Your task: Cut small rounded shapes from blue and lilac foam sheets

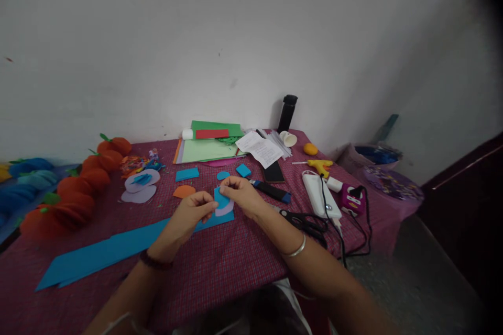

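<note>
My right hand (244, 198) pinches a small blue paper piece (222, 202) by its upper right part. At that paper's left edge, the closed fingertips of my left hand (197, 209) meet it. A lilac paper piece with a curved edge (225, 211) shows just below and behind the blue one. Under both hands lies the end of a long blue paper strip (113, 248). Near my left hand is an orange paper half-circle (184, 191). Beyond the hands rest a blue rectangle (187, 174), a blue rounded piece (223, 175) and a small blue stack (243, 170).
Scissors (304, 224), a box cutter (272, 191) and a phone (273, 172) lie right of my hands. Farther right are a yellow glue gun (320, 166) and a white power bank (320, 196) with cables. Orange paper pumpkins (78, 196) line the left; a black bottle (287, 113) stands behind.
</note>
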A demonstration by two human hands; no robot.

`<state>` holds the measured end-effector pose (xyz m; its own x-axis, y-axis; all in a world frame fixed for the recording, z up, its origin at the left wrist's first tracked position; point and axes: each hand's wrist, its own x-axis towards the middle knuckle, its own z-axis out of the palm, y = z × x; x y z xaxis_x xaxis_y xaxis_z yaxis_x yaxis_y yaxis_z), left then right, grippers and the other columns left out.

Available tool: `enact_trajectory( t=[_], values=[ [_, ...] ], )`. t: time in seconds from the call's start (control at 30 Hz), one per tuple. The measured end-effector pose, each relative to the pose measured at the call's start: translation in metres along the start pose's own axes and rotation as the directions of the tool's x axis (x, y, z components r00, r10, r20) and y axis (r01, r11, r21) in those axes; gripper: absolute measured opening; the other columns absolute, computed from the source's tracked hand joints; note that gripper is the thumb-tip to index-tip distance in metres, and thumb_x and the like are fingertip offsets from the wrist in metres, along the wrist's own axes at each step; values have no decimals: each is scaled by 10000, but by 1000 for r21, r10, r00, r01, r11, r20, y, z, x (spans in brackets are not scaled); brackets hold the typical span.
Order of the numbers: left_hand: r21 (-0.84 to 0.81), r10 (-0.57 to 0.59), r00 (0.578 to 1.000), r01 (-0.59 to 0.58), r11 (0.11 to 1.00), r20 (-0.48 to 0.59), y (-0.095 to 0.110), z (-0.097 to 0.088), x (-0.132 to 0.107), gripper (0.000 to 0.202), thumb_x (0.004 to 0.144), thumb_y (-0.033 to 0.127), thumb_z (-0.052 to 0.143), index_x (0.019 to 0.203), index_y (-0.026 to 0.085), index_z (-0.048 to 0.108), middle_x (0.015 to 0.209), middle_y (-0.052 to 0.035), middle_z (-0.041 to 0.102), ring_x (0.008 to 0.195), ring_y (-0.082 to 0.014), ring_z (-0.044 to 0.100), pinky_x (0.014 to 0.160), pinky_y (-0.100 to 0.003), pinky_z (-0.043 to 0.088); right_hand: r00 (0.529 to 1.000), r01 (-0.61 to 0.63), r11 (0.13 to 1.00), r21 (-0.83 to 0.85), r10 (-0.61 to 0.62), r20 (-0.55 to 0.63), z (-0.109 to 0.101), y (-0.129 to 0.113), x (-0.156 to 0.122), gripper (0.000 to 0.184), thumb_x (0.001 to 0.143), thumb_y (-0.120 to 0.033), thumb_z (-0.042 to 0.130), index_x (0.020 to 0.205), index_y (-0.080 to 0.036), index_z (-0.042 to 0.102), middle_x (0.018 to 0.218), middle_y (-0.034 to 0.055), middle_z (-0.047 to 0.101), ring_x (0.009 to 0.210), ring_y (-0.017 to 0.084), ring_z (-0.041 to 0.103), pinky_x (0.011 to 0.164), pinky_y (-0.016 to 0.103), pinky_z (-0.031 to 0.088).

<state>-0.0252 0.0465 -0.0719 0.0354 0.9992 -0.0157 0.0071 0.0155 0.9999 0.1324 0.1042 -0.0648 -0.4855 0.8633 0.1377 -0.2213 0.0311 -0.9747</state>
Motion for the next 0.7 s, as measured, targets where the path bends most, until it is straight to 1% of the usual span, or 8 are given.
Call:
enact_trajectory(
  t=[0.13,0.2,0.3,0.4,0.5,0.57,0.63,0.7],
  values=[
    [34,7,1000,-7,999,-7,1,1,0,252,674,341,716,592,193,529,457,79,481,420,-69,384,433,-199,290,1000,9,997,-71,-8,23,-2,0,-1,168,726,-304,662,717,-160,576,615,-53,521,532,77,421,535,219,337],
    [54,9,1000,-9,999,-13,2,1,-1,242,662,347,719,606,193,541,458,82,474,427,-71,386,433,-198,284,999,37,987,-159,-31,45,-2,0,-1,123,750,-262,632,717,-159,576,618,-52,516,534,77,419,533,215,338],
    [92,-5,1000,6,996,-20,3,1,0,227,628,356,728,612,188,577,446,82,466,418,-74,373,418,-200,262,993,83,942,-326,-50,109,-1,3,-1,62,761,-192,601,717,-153,584,614,-51,507,543,81,422,521,209,330],
    [135,-29,999,32,990,-28,4,2,1,233,580,346,751,549,181,590,440,72,472,412,-71,352,405,-202,233,989,92,914,-394,-39,141,0,6,0,26,736,-137,597,711,-144,600,634,-38,536,583,91,460,540,209,344],
    [156,-32,998,41,987,-55,5,0,2,270,544,342,776,480,175,574,434,74,437,424,-63,319,412,-199,209,991,82,918,-387,-33,133,0,8,1,24,722,-120,603,715,-142,610,667,-30,565,630,97,490,571,206,365],
    [149,-24,996,37,988,-88,5,-2,2,285,551,357,779,482,173,572,429,80,409,427,-61,302,416,-201,205,992,61,931,-360,-17,124,0,8,2,34,729,-167,633,738,-145,609,669,-37,559,634,96,490,574,201,378],
    [128,-8,992,24,992,-126,5,-6,2,304,577,390,769,506,175,567,430,83,396,424,-62,299,417,-205,212,990,-7,958,-287,48,136,0,9,3,165,716,-274,699,742,-146,598,648,-46,549,617,95,487,563,200,392],
    [102,13,986,4,995,-163,4,-9,2,327,607,423,754,530,176,555,444,80,406,425,-64,314,422,-208,230,977,-112,976,-185,143,162,0,13,4,312,663,-398,762,739,-145,598,632,-47,560,604,98,501,569,212,424]
  ],
)
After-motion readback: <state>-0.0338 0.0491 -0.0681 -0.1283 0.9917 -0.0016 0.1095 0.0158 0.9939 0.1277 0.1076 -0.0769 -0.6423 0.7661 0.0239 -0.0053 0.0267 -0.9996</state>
